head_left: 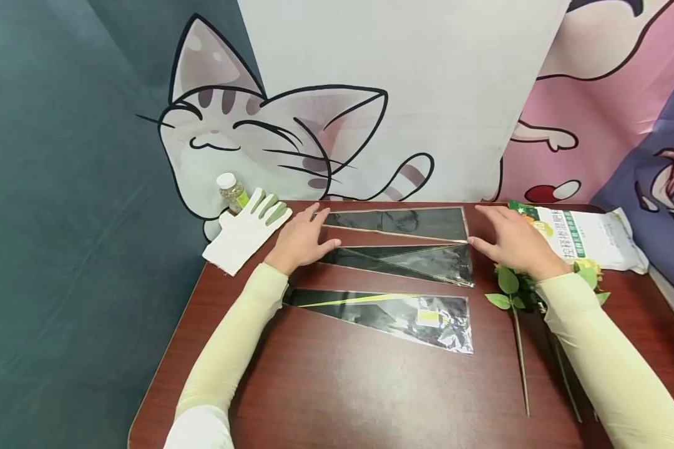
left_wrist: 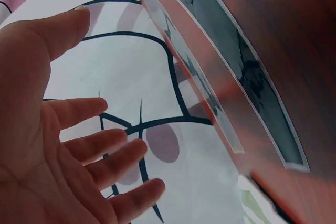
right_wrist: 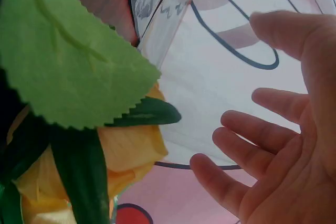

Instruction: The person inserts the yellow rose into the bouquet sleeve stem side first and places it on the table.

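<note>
Three long tapered plastic sleeves lie flat in rows: a far sleeve (head_left: 432, 221), a middle sleeve (head_left: 393, 260) and a near sleeve (head_left: 365, 310) with a small pale label. By the left ends of the far and middle ones is my left hand (head_left: 302, 242), fingers spread and holding nothing; its palm (left_wrist: 21, 177) shows bare in the left wrist view. Opposite, at their right ends, my right hand (head_left: 517, 242) has its fingers extended and grips nothing. Whether either hand touches a sleeve, I cannot tell. Yellow flowers (right_wrist: 134, 153) with green leaves (right_wrist: 68, 56) are beside the right hand.
On the brown table (head_left: 326, 380), a white glove (head_left: 247, 234) and a small white-capped jar (head_left: 233, 192) sit at the back left. A white printed bag (head_left: 595, 237) lies back right. Flower stems (head_left: 521, 368) extend toward the front, partly under the right forearm.
</note>
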`<action>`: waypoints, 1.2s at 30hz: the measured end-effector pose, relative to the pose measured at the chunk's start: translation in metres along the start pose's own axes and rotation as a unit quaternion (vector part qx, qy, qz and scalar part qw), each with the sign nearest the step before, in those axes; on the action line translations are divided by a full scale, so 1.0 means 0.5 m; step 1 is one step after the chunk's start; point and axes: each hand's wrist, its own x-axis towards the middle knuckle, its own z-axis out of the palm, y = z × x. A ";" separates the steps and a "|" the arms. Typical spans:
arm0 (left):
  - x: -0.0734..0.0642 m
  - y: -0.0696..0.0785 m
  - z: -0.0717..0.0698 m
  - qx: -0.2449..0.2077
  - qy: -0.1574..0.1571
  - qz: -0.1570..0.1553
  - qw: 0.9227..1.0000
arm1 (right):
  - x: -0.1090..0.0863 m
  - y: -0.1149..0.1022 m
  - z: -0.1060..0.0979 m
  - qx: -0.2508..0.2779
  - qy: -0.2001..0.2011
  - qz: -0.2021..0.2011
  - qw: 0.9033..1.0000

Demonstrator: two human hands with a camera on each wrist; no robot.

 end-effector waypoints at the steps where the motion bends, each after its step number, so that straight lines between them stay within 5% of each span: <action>1: 0.005 0.003 0.000 -0.006 0.003 0.001 1.000 | 0.003 0.002 -0.001 0.006 -0.003 0.004 1.000; 14: 0.083 0.039 0.022 -0.076 -0.009 0.026 0.997 | 0.065 0.006 0.007 0.065 -0.036 0.054 0.996; 36: 0.209 0.130 0.060 -0.179 -0.045 0.076 0.980 | 0.159 0.037 0.061 0.139 -0.029 0.129 0.981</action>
